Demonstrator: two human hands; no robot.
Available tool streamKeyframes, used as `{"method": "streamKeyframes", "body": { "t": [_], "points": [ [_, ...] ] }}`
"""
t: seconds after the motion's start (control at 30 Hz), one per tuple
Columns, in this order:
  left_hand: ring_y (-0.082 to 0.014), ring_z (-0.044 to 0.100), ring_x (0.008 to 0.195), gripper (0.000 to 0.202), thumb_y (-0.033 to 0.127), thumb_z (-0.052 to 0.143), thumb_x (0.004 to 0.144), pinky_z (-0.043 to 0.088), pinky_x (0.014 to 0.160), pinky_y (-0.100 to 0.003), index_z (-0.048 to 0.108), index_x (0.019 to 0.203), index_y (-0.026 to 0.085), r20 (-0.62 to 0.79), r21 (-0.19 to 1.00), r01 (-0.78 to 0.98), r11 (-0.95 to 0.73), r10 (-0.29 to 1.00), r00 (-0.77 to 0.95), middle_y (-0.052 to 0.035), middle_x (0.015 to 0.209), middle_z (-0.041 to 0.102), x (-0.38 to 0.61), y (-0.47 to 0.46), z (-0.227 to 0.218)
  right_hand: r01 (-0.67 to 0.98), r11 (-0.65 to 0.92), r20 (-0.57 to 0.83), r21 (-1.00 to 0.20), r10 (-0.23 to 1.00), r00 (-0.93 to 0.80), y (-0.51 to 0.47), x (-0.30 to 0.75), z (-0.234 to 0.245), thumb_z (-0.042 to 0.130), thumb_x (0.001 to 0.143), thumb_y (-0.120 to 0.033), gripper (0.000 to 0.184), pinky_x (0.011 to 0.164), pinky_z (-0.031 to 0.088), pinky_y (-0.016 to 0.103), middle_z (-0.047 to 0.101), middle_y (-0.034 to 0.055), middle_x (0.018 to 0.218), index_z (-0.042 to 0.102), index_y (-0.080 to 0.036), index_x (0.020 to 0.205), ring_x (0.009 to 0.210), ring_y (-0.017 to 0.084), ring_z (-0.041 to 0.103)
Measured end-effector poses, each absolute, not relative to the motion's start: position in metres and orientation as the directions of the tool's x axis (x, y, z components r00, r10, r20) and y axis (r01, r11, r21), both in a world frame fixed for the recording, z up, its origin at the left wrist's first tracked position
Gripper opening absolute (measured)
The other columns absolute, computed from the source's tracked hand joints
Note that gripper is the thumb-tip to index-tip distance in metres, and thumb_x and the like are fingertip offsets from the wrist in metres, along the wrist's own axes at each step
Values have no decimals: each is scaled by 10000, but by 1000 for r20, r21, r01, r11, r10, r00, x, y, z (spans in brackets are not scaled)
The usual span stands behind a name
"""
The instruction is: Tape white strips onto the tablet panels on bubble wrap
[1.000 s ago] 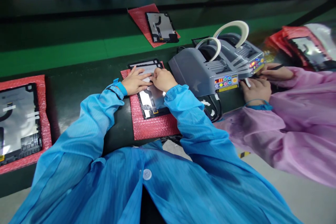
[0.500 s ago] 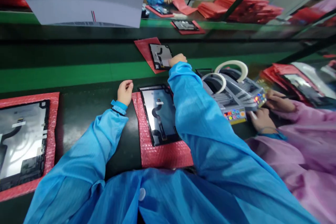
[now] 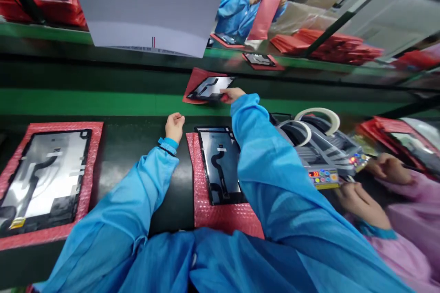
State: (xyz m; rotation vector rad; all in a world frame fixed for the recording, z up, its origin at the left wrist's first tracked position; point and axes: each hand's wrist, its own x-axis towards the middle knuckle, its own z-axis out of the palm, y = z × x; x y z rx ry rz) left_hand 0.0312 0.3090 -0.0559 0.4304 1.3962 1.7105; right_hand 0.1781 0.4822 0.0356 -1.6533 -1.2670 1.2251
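My right hand (image 3: 233, 94) reaches far forward and grips the right edge of a display panel (image 3: 213, 85) with a black rim and a silvery back. That panel is tilted over a red bubble-wrap sleeve (image 3: 195, 77) on the green strip. My left hand (image 3: 174, 126) hovers above the dark bench, its fingers pinched together; whatever may be between them is too small to make out. Between my forearms, a second display panel (image 3: 220, 165) lies on a red bubble-wrap sheet (image 3: 227, 217), its right side partly behind my right sleeve.
Another display panel (image 3: 48, 169) lies on red wrap at the left. Tape dispensers (image 3: 323, 146) with white rolls stand at right, beside a co-worker's hands (image 3: 364, 201) in pink sleeves. A white sheet (image 3: 147, 9) hangs ahead. Across the line, a person in blue holds a red sleeve (image 3: 264, 16).
The far panel has turned and tilted in my right hand. My left hand stays pinched over the bench. The person across has raised a red sleeve. The view has shifted.
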Motion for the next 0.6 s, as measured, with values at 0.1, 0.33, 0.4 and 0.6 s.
{"method": "streamKeyframes", "body": {
  "t": [0.1,0.33,0.4,0.6],
  "points": [
    [-180,690,1038,271,399,613,918,546,921,-310,586,1075,180,-341,842,-539,14,788,-513,-121,1179,657,12,294,-37,162,-295,-295,-942,955,24,440,160,56,531,874,26,292,528,519,195,533,-40,531,490,-146,641,479,62,537],
    [-270,697,1040,379,508,747,767,554,938,-404,696,892,154,-290,773,-634,3,891,-349,-84,948,747,-24,209,-8,32,-322,-319,-946,911,-263,281,174,49,663,769,-59,210,653,552,296,583,-22,596,513,-172,674,538,111,564],
    [-233,710,943,227,335,765,743,556,912,-368,692,839,143,-254,870,-494,0,857,-449,-43,827,746,-23,177,-16,119,-295,-317,-948,905,-285,244,181,35,700,733,-134,172,660,516,278,578,-28,607,540,-175,686,556,105,540],
    [-204,698,853,97,224,620,778,536,891,-347,669,778,141,-280,959,-134,249,772,-571,-47,789,736,-9,94,-45,343,-181,-268,-922,937,-225,193,183,-4,650,690,-244,153,624,418,268,509,-46,592,506,-203,722,594,124,494]
  ]
}}
